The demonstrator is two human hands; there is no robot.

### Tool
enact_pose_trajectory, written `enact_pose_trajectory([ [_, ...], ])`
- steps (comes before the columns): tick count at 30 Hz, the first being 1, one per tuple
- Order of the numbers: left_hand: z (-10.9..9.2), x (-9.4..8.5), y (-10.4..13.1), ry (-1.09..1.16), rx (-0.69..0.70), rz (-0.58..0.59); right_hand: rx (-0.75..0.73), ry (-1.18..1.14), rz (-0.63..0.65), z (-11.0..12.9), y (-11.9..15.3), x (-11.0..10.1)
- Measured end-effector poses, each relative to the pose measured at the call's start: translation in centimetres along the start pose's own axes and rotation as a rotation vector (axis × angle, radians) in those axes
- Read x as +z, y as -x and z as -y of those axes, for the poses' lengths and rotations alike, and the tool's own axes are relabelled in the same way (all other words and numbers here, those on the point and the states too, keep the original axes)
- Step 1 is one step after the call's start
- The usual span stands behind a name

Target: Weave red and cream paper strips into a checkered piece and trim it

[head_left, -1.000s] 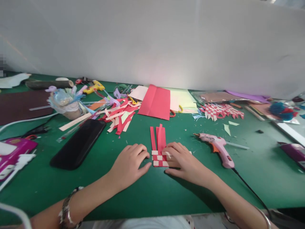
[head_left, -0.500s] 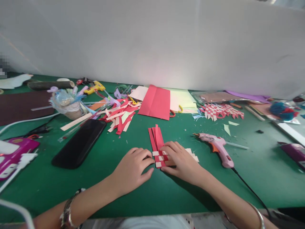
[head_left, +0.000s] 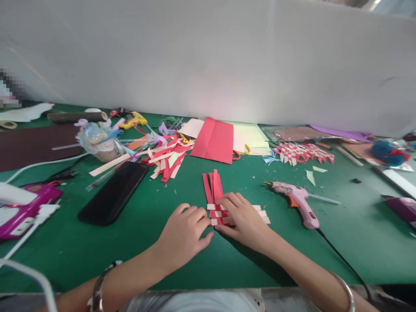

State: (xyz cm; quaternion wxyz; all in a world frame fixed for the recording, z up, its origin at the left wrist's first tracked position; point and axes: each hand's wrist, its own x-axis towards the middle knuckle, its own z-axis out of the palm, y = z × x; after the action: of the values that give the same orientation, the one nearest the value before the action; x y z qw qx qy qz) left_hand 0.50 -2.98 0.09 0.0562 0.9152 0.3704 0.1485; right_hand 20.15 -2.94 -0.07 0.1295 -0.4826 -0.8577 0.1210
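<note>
A small weave of red and pale pink paper strips (head_left: 212, 207) lies on the green table, its red ends pointing away from me and pale ends sticking out to the right. My right hand (head_left: 242, 221) rests over its right part, fingers apart and pressing on the strips. At the left edge of the weave is my left hand (head_left: 185, 229), fingers bent and apart, with the fingertips at the lower left corner. The part of the weave beneath my right hand is hidden.
On the green table (head_left: 182, 277), a pink glue gun (head_left: 300, 200) with a cord lies right and a black phone (head_left: 113, 195) left. Behind are loose strips (head_left: 167, 158), a folded red sheet (head_left: 214, 141) and woven pieces (head_left: 299, 152). A magenta power strip (head_left: 35, 203) is far left.
The view has shifted slightly. My right hand has slid a little left over the weave, and my left hand's fingertips have moved slightly lower.
</note>
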Motion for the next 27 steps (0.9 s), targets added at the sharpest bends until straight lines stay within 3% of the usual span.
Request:
enact_pose_trajectory([
  [8,0.3,0.2,-0.8,-0.095,-0.004,0.091,-0.043,-0.093,0.03,-0.1,0.1,-0.4],
  [15,0.3,0.2,-1.6,-0.237,0.1,0.062,-0.027,-0.167,0.052,-0.2,0.2,-0.7],
  [22,0.8,-0.3,-1.3,-0.188,0.011,0.139,-0.046,-0.181,0.073,-0.4,0.2,-1.0],
  [27,1.0,-0.1,-1.4,-0.107,-0.07,0.108,-0.055,-0.229,0.095,-0.9,0.3,-1.4],
])
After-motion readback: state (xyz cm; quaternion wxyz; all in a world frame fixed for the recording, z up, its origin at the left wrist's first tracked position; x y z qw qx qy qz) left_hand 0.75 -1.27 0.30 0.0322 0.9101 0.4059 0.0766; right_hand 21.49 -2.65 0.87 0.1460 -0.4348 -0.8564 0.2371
